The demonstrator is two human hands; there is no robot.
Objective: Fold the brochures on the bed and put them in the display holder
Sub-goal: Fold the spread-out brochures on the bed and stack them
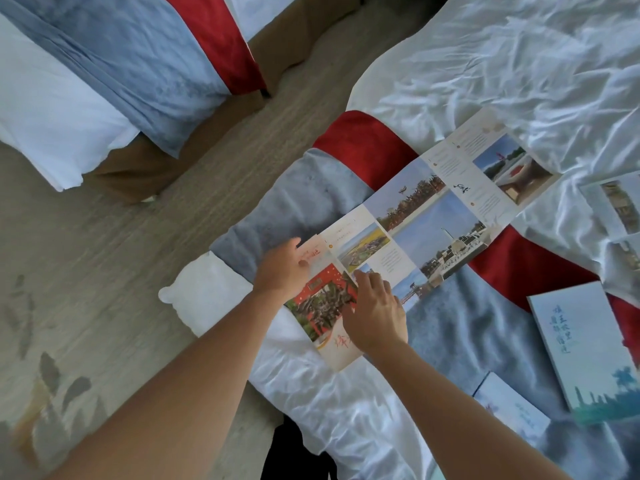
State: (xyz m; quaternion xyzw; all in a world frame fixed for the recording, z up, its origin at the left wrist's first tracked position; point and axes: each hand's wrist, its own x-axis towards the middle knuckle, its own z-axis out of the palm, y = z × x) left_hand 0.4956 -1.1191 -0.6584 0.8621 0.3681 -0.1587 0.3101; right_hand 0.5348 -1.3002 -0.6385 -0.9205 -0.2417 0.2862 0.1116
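Note:
A long unfolded brochure (429,216) with photo panels lies diagonally across the bed, over the grey and red bed runner (304,199). My left hand (282,268) grips its near end panel, thumb on top of the paper and the edge lifted. My right hand (375,313) lies flat on the red-gate panel beside it, fingers straight and pressing down. A folded pale-blue brochure (585,348) lies to the right, and another folded one (512,407) sits below it. No display holder is in view.
More brochures (616,202) lie at the right edge on the rumpled white sheet (519,71). A second bed (104,74) with the same runner stands across a carpeted aisle (194,188) to the left. A dark object (294,452) sits on the floor by the bed.

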